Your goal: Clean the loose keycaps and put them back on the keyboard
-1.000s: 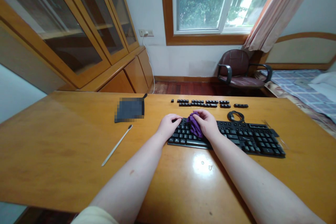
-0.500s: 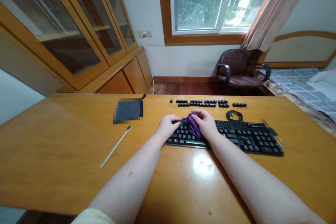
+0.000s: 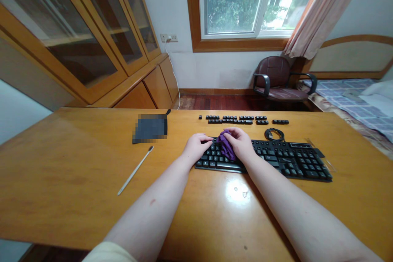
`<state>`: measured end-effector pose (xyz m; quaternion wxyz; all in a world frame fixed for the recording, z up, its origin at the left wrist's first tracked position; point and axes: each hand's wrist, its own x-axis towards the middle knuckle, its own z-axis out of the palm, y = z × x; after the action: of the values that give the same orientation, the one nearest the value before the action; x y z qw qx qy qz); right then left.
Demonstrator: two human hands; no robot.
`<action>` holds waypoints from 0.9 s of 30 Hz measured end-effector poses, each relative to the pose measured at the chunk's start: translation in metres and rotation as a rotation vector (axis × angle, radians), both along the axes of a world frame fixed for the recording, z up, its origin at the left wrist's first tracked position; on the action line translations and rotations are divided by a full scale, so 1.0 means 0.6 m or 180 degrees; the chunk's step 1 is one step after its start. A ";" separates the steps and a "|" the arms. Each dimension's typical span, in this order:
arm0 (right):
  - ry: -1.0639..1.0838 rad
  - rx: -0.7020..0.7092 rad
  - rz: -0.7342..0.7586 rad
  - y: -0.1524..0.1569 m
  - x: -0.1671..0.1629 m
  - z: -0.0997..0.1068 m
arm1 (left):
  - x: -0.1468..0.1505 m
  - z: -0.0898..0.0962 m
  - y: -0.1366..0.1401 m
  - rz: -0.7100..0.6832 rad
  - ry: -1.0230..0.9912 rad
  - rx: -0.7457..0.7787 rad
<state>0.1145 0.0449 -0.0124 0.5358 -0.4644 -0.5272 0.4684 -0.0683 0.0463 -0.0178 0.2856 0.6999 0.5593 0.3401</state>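
A black keyboard (image 3: 278, 159) lies on the wooden table in front of me, with parts of its top row covered by my hands. My left hand (image 3: 196, 147) grips its upper left corner, thumb over the keys and fingers along the far edge. In my right hand (image 3: 241, 143) is a bunched purple cloth (image 3: 226, 147), pressed against the keyboard's left half near the top. Some of the fingers behind the cloth are hidden. Several loose black keycaps (image 3: 230, 120) lie in two rows beyond the keyboard.
The coiled cable (image 3: 274, 134) sits behind the keyboard. A wire keycap puller (image 3: 330, 165) appears by its right end. To the left lie a toothbrush (image 3: 135, 171) and a dark pouch (image 3: 150, 128). An armchair (image 3: 276, 77) stands past the table (image 3: 76, 172).
The view has shifted very slightly. Both hands, the cloth and the keyboard keep nearly the same places.
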 end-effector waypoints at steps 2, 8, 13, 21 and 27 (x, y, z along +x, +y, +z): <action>-0.0003 0.0009 0.0005 0.000 0.000 0.000 | 0.000 0.000 0.000 -0.0024 0.0023 0.0001; -0.0015 0.0020 -0.0013 0.000 0.000 -0.002 | -0.001 0.003 -0.001 -0.0087 0.0095 0.0038; -0.0022 0.0020 -0.0020 0.000 -0.001 -0.001 | 0.000 0.005 -0.002 -0.0261 0.0029 0.0188; 0.0015 0.0010 0.0033 0.002 0.000 -0.005 | -0.001 0.007 0.001 -0.0275 0.0129 0.0254; 0.0038 -0.0029 0.0015 -0.002 -0.002 0.002 | -0.004 0.006 0.000 -0.0213 0.0145 0.0143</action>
<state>0.1135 0.0439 -0.0115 0.5357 -0.4627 -0.5230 0.4748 -0.0706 0.0462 -0.0141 0.2682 0.7321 0.5341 0.3268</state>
